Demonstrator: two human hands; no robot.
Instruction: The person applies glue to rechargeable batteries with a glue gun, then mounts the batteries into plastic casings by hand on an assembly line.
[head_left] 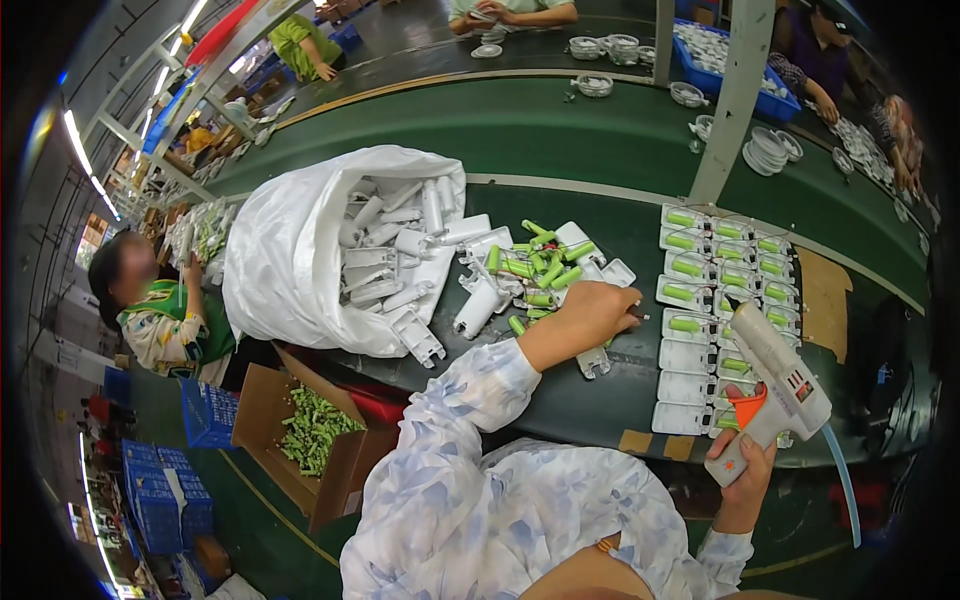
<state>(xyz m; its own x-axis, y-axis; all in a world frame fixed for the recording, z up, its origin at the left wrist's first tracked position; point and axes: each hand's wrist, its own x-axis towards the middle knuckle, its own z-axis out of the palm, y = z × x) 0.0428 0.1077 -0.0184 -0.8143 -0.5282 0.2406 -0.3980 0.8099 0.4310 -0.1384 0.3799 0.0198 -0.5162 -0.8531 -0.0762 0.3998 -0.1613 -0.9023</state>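
Taking the left hand as the clock's centre, I saw the right hand (750, 478) at four o'clock, wrapped around a glue gun (792, 385) whose nozzle pointed up over the rows. The left hand (588, 318) hung above the tabletop (560, 405), fingertips pinched together; I could not tell what, if anything, they gripped.

White cases (687, 388) stood in rows at three o'clock, the upper ones bearing green cells (684, 292); several toward four o'clock showed none. I judged the step in hand to be gluing cells into cases, well short of finished. The next move seemed to call for seating a cell in a bare case, with glue ready.

The near edge curved past six o'clock, and the gun's blue stick (848, 490) dangled over it. A bare strip lay between the rows and the loose pile (545, 268) at ten, giving the left hand room.

Farther out, a carton (268, 402) sat at eight, below the tabletop, and a bulging sack (285, 255) crowded nine. A post (735, 105) rose at one; beyond, a green belt (560, 130) crossed twelve.
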